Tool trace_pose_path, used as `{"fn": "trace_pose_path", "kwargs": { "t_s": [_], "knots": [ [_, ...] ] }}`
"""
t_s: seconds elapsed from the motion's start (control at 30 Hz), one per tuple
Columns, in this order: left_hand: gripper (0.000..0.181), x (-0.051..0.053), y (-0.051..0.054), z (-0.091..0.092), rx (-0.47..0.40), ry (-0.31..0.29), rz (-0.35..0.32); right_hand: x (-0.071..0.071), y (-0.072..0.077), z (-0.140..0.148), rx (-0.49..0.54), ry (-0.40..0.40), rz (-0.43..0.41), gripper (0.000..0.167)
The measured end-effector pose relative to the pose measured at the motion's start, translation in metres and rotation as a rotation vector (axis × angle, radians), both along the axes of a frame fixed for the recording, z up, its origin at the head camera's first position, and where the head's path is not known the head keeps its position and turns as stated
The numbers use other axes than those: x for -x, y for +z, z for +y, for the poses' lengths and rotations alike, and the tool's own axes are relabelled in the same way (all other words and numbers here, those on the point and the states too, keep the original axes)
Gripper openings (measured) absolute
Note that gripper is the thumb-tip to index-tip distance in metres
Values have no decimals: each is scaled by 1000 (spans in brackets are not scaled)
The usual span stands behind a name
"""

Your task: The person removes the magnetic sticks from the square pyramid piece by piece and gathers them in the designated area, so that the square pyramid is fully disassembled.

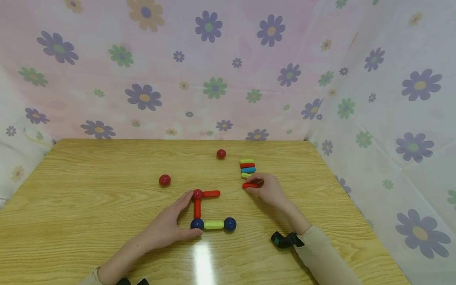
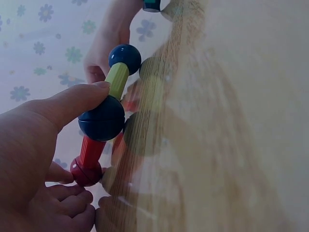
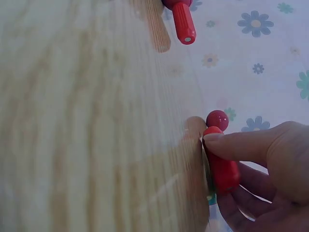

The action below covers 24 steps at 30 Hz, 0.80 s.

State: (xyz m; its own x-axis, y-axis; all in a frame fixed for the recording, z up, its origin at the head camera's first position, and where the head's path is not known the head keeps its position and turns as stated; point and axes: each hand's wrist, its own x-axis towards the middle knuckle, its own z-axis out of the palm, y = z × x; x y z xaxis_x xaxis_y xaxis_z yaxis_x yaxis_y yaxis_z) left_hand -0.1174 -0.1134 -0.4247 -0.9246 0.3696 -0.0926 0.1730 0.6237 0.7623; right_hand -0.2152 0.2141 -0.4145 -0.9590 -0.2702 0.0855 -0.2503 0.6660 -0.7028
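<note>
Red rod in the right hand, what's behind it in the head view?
Beyond the held red rod lie a nearer lime rod, a blue rod, another red rod and a farther lime rod. The right hand hides the nearer lime rod's right end.

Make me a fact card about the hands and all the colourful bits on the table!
Left hand: holds the joined shape, touching its red ball and corner blue ball
Right hand: pinches a separate red rod
Rest of shape: end blue ball, two red rods, one yellow-green rod
Rods lined up, far to near: yellow-green, red, blue, yellow-green
Loose balls: two red, one farther left, one farther back
Table: wooden
Backdrop: flowery cloth
</note>
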Motion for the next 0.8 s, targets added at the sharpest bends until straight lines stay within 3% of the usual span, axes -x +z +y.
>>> {"fn": "trace_pose_path", "kwargs": {
  "t_s": [0.33, 0.8],
  "knots": [
    [113, 0, 0, 0, 11, 0, 8, 3, -3, 2, -21, -12, 34, 19],
    [113, 0, -1, 0, 16, -1, 9, 2, -1, 3, 24, 13, -2, 21]
  ]
}}
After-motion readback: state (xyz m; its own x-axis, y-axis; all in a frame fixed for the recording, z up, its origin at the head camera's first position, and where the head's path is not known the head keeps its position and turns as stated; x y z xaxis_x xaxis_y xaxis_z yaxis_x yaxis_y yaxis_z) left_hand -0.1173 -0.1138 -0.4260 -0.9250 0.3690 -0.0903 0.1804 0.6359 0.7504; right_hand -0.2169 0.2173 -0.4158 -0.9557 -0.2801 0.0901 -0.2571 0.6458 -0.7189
